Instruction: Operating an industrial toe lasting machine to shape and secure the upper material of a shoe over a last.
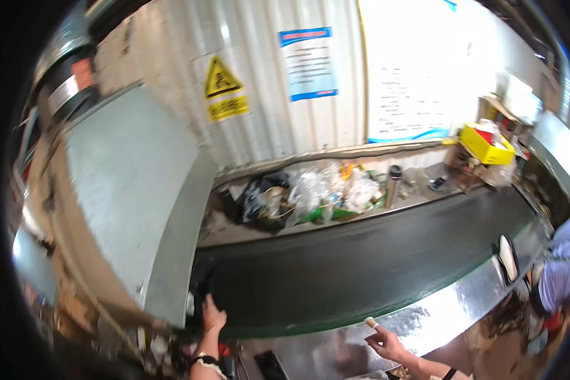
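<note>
My left hand point(214, 316) is at the left end of a dark conveyor belt point(361, 253), beside a grey metal hood. One finger points forward and the thumb stands apart. Just beyond it lies a blurred black thing point(202, 275), half in the hood's shadow; its kind is unclear. Over the shiny metal ledge point(342, 348) in front of the belt, my right hand point(386, 344) is open, holding nothing. Its index finger, with a pale cover on the tip, is stretched out. A black phone-like slab point(270, 365) lies on the ledge between my forearms.
The grey hood point(133, 190) rises at left. Behind the belt, a shelf holds plastic waste point(316, 193), a tumbler point(393, 185) and a yellow box point(486, 144). At right, a black-and-white shoe point(508, 258) sits on the ledge near a person in light purple point(562, 266).
</note>
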{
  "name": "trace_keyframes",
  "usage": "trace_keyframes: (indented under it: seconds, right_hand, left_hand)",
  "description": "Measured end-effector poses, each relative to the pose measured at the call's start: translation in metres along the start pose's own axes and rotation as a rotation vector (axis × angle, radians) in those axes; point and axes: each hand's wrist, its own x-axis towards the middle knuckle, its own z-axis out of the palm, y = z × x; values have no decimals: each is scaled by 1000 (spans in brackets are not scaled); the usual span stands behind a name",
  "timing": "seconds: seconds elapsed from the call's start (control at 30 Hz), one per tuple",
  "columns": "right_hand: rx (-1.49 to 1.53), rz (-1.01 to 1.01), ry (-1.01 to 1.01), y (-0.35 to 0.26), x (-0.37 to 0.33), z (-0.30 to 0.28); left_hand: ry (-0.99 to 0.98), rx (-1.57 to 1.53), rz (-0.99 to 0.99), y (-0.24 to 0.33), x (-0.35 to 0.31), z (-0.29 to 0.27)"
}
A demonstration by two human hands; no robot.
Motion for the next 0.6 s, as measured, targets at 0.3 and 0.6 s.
trace_keyframes:
  seconds: [0.3,0.6]
  right_hand:
    - [501,92,-262,-86,107,106]
    - [1196,408,-171,-109,93,118]
  left_hand:
    - [-440,276,473,0,133,19]
    - [213,415,316,-34,88,-13]
